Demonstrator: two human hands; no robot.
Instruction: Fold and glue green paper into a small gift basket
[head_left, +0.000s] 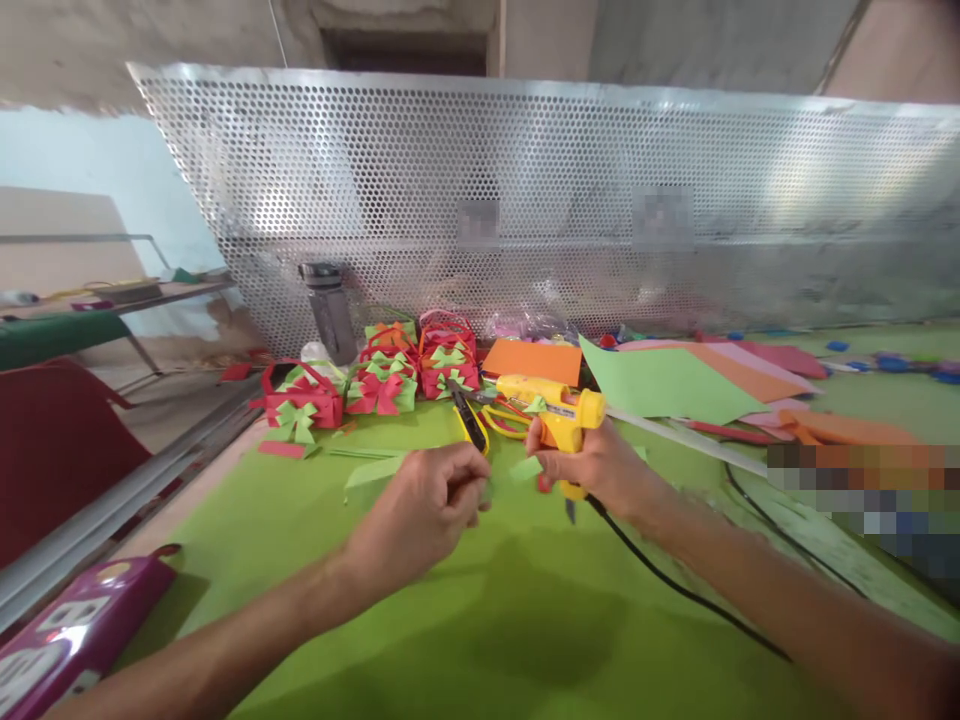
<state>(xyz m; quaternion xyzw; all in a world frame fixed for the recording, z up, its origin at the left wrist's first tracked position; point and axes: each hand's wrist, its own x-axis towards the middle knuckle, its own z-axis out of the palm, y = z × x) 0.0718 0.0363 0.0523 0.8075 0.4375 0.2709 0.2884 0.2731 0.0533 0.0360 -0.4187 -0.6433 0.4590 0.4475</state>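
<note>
My right hand (589, 465) is wrapped round the handle of a yellow hot glue gun (559, 405), its nozzle pointing left. A small light-green paper piece (526, 469) shows at that hand's thumb, and a black cord trails from the handle. My left hand (439, 485) is closed in a pinch just left of the gun; what its fingers hold, if anything, is too small to make out. Beyond the hands lie yellow-handled scissors (471, 418) and light-green paper strips (375, 470). Small red paper baskets (304, 402) with green and red paper bows stand behind.
A grey bottle (331, 318) stands behind the baskets, before a perforated metal panel (420, 180). Coloured paper sheets (667, 383) and an orange sheet (531, 361) lie at the back. A purple power strip (86, 625) sits at front left on the green tabletop (420, 640).
</note>
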